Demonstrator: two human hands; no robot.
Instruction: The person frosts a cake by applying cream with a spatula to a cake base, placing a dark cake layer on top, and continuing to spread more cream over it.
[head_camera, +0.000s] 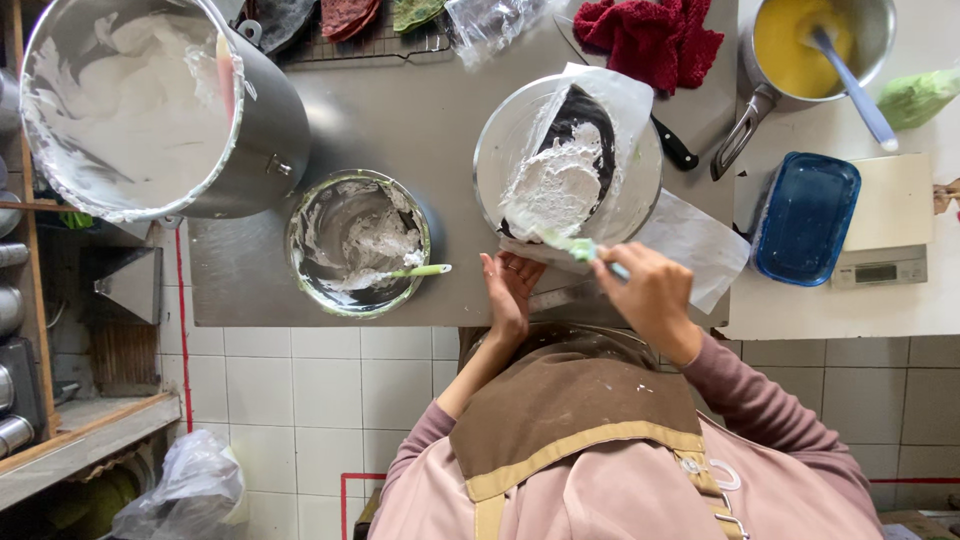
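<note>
Much of the scene was hard to read: the big steel pot (150, 105) at upper left was cut off by the frame edge, the things on the wire rack (370, 42) along the top edge showed only as slivers, and the black knife (672, 148) lay mostly hidden behind the glass bowl (565, 160). That bowl stood tilted at upper centre, lined with white paper (690, 240) and holding a dark cake layer (580, 125) half covered in white cream — just above both hands. The right hand (655, 295) was closed around the handle of a pale green spatula (580, 248), whose blade touched the bowl's lower rim. The left hand (510, 285) stood open, fingers together, its palm against the bowl's near edge. To the left, a smaller steel bowl (358, 243) smeared with cream held a second green spatula (420, 270). At right sat a blue lid (806, 215), a kitchen scale (885, 235) and a saucepan of yellow batter (815, 45).
</note>
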